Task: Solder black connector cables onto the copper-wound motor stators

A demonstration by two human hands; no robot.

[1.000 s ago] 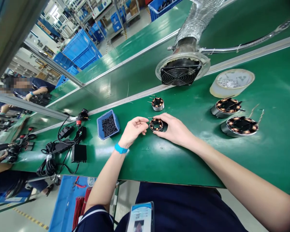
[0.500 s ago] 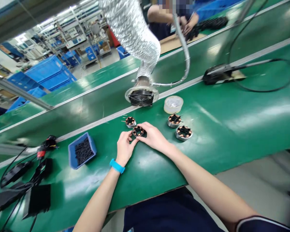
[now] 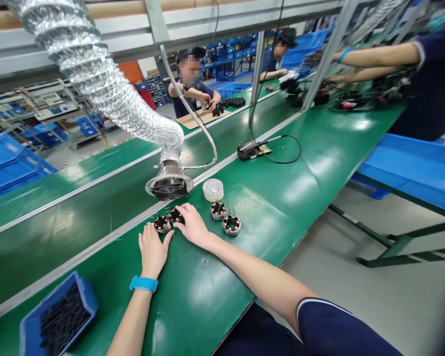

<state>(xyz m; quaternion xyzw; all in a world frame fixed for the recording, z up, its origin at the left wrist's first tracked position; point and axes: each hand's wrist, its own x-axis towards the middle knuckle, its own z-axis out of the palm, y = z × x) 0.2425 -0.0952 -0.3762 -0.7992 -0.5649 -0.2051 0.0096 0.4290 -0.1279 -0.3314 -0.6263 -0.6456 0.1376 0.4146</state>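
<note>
Two motor stators with copper windings and black insulation stand side by side on the green bench. My right hand (image 3: pixel 193 225) has its thumb and fingers around the farther-right of this pair, a stator (image 3: pixel 175 216) resting on or just above the surface. Beside the other stator (image 3: pixel 162 224) is my left hand (image 3: pixel 154 251), fingers extended and thumb apart, touching or very close to its near side. Two more stators, one (image 3: pixel 218 211) with thin wires sticking up and another (image 3: pixel 232 225), sit to the right of my hands.
A roll of clear tape (image 3: pixel 212 190) lies behind the right-hand stators. Over the bench hangs a foil duct (image 3: pixel 133 109) with a fan (image 3: pixel 170 189). A blue bin (image 3: pixel 85 291) of black pieces is front left; a black corded device (image 3: pixel 250 149) lies farther along. Co-workers' arms (image 3: pixel 378 57) are beyond.
The view has swung right. The stator in my hands has come down next to the other one; my left hand has left it and moved to the left stator, its fingers opening.
</note>
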